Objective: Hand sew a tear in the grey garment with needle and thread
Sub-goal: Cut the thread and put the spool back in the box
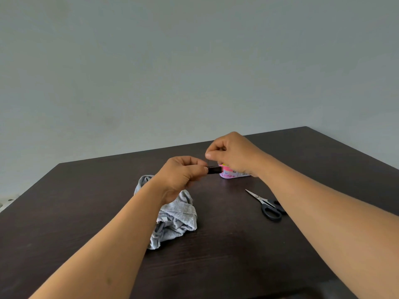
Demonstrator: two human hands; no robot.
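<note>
The grey garment (177,219) lies crumpled on the dark table (237,255), partly under my left forearm. My left hand (183,173) holds a small black spool of thread (214,170) by one end, raised above the table. Just above the spool, my right hand (228,152) has its thumb and fingers pinched together; anything held in that pinch is too thin to see. No needle is visible.
Black-handled scissors (266,205) lie on the table to the right, blades pointing away. A small pink and white box (232,173) stands behind my hands. A grey wall rises behind the table's far edge.
</note>
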